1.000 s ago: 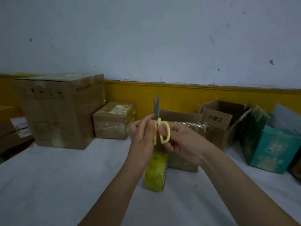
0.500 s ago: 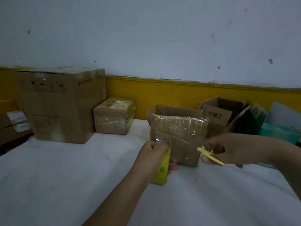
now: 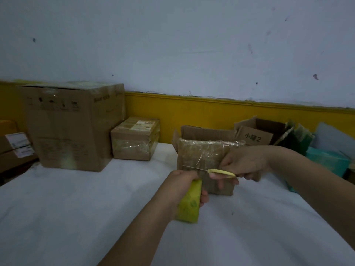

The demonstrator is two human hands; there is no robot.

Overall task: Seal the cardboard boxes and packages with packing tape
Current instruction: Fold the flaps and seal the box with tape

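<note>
Scissors [image 3: 221,171] with yellow handles lie sideways in the right hand [image 3: 244,163], whose fingers curl around the handles. The thin blades point left, across the front of a brown package [image 3: 201,156] wrapped in shiny clear tape. The left hand [image 3: 180,186] is wrapped tight around a yellow tape roll [image 3: 189,205], just in front of the package. I cannot tell if the roll touches the white table [image 3: 76,208]. The two hands are close together but not touching, and the blade tip sits just above the left hand. The package stands on the table, near the far side. Behind it is an open box [image 3: 255,135] with writing on a flap. Far to the left stand a big box [image 3: 71,127] and a small box [image 3: 135,138], side by side. A green box [image 3: 324,160] sits on the right.
</note>
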